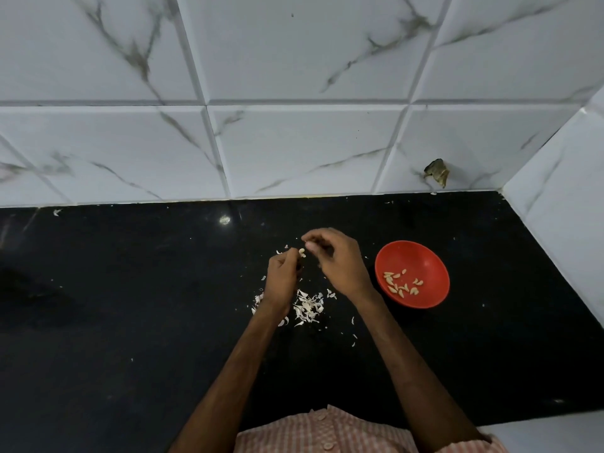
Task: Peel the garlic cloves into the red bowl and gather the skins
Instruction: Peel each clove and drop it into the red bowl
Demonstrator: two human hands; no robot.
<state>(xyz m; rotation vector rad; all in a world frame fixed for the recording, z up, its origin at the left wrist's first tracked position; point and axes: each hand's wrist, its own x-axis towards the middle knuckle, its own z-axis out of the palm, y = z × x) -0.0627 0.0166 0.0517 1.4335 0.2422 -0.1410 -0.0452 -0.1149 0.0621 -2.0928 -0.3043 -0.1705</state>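
Observation:
My left hand (281, 278) pinches a small pale garlic clove (302, 252) at its fingertips, above the black counter. My right hand (336, 261) is curled close against it, thumb and fingers touching the clove's top. Below both hands lies a loose pile of white garlic skins (307, 307), with stray flakes scattered around. The red bowl (425, 256) stands to the right of my right hand and holds several peeled cloves (402, 284).
The black counter (130, 305) meets a white marble-look tiled wall (294, 142) at the back and on the right. A crumpled brown scrap (436, 173) sticks to the wall above the counter's back right corner. A checked shirt front (327, 433) shows at the bottom.

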